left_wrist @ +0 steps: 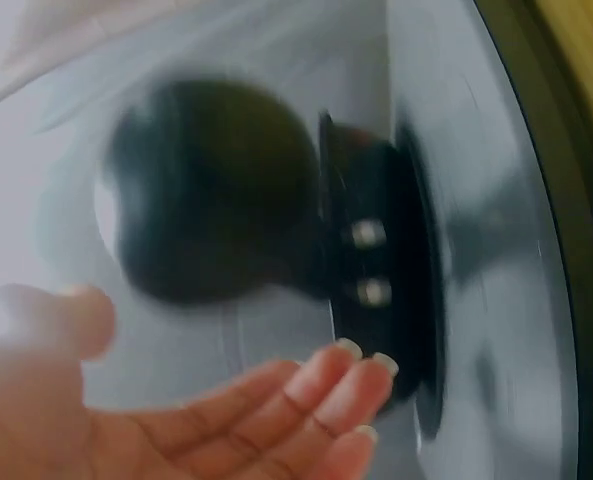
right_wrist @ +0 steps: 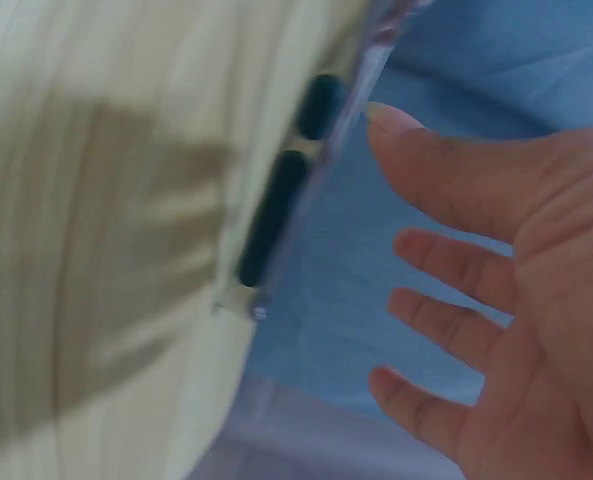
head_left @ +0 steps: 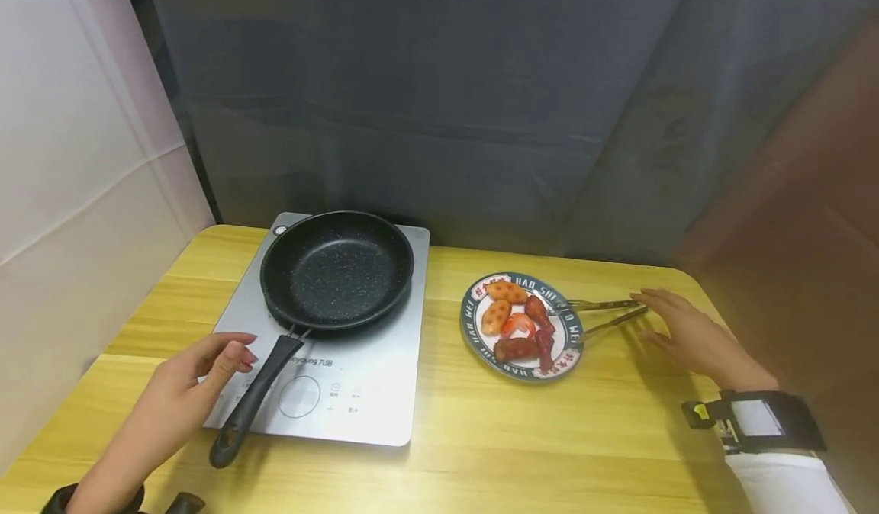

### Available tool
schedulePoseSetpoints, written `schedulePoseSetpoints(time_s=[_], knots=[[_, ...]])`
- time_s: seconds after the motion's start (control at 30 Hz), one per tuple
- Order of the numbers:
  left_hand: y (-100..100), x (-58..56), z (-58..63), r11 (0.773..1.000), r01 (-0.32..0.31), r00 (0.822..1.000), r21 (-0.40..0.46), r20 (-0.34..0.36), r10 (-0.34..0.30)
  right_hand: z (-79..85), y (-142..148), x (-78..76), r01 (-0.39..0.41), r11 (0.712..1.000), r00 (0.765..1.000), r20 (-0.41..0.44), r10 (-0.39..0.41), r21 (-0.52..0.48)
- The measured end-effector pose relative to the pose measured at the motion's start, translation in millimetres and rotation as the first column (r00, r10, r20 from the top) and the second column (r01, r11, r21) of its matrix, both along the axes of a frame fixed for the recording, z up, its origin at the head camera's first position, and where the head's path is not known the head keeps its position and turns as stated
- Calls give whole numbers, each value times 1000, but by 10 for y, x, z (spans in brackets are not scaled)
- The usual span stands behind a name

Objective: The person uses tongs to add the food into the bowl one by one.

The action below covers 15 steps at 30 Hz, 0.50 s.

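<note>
A black speckled frying pan (head_left: 336, 270) sits on a silver induction cooker (head_left: 374, 407), its handle (head_left: 257, 384) pointing toward me. My left hand (head_left: 181, 388) is just left of that handle, fingers extended and thumb apart. The left wrist view shows the handle (left_wrist: 211, 190) blurred beyond the spread thumb and fingers. On the right, metal tongs (head_left: 607, 304) lie with their tips on a patterned plate (head_left: 470, 335). My right hand (head_left: 693, 338) is at the tongs' joined end, holding nothing. Its fingers are loosely spread beside the tongs (right_wrist: 276, 220) in the right wrist view.
On the plate are chicken drumsticks (head_left: 539, 312), a sausage (head_left: 515, 348), a tomato slice (head_left: 518, 325) and golden oval pieces (head_left: 507, 292). Dark cloth (head_left: 426, 117) stands behind the wooden table (head_left: 494, 445). A dark rounded object (head_left: 185, 503) shows at the bottom edge.
</note>
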<state>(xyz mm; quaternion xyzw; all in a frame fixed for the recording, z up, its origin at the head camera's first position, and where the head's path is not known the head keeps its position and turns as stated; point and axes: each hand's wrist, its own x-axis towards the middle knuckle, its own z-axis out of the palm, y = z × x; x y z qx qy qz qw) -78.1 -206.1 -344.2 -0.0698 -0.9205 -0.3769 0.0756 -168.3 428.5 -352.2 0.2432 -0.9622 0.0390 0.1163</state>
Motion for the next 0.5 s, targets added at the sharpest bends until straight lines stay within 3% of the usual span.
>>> schedulePoseSetpoints(time_s=[0.13,0.27,0.4,0.5], knots=[[86,-13,29,996,-20,982,85,191,3,-109,5,-151,-29,999,999,18,29,-25],[140,-32,42,981,-56,936,184,353,-13,-186,-16,-272,-27,998,996,88,31,-50],[199,-54,20,940,-78,896,331,436,-79,-231,-17,-330,10,999,984,176,-1,-47],[215,-81,-17,903,-76,880,424,455,-139,-277,-8,-361,30,998,978,206,-20,-46]])
